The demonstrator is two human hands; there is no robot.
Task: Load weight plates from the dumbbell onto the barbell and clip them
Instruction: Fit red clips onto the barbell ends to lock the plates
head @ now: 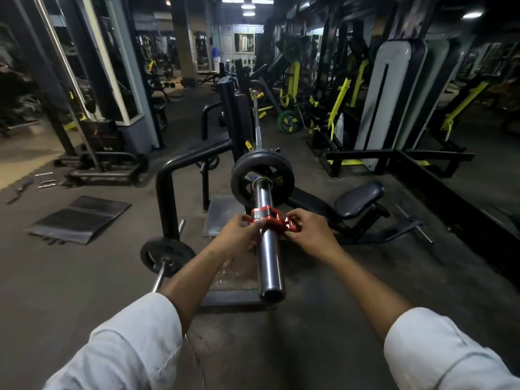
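Two hands working a red clip (263, 220) partway along the barbell sleeve (267, 249), well short of the weight plates (263, 175) already seated further up against the collar. Left hand (239, 237) pinching the near side of the clip's ring, fingers curled on it and brushing the steel; right hand (306, 235) clenched on the clip's lever tab sticking out to the right, apparently not yet snapped shut. Judging the clip as light, rigid and stiff at the hinge, likely needing a firm squeeze on the lever rather than on the ring. Sleeve looking polished and slick, so sliding the clip forward should go easily while the lever is loose. Plates looking heavy and dense, best taken by the rim with both hands. Dumbbell (166, 257) lying on the floor to the lower left, one plate remaining on its end. Barbell resting on its rack, near end pointing toward the camera.
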